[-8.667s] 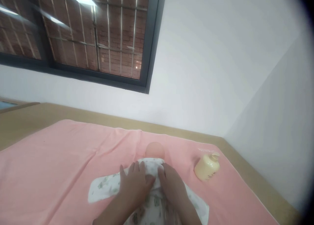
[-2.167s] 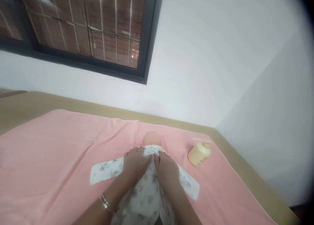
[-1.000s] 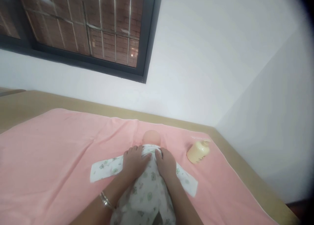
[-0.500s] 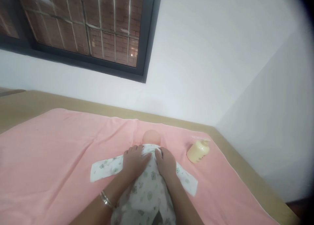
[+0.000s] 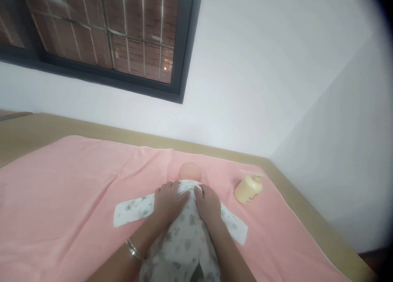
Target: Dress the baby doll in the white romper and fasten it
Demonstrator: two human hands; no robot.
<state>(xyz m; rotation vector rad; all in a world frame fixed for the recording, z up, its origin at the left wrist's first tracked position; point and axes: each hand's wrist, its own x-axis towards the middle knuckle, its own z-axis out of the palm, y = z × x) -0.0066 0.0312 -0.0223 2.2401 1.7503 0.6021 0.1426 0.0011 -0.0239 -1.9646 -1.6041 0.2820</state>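
Observation:
A small figure like a baby doll lies on its back on a pink sheet, its bald round head [image 5: 189, 172] toward the wall. It wears a white baby garment [image 5: 190, 233] printed with small green and grey pictures, both sleeves stretched out sideways. My left hand [image 5: 168, 200] is wrapped over the garment at the left shoulder, thumb toward the middle of the chest. At the right shoulder my right hand [image 5: 208, 204] grips the cloth, its thumb on the chest and its fingers partly hidden. The figure's arms do not show at the sleeve ends.
A pale yellow pump bottle [image 5: 248, 189] stands on the pink sheet [image 5: 76, 183] to the right of the head. Tan surface edging [image 5: 294, 192] borders the sheet. Behind rises a white wall [image 5: 233, 89] with a dark-framed window [image 5: 181, 48]. A silver bracelet [image 5: 132, 249] circles my left wrist.

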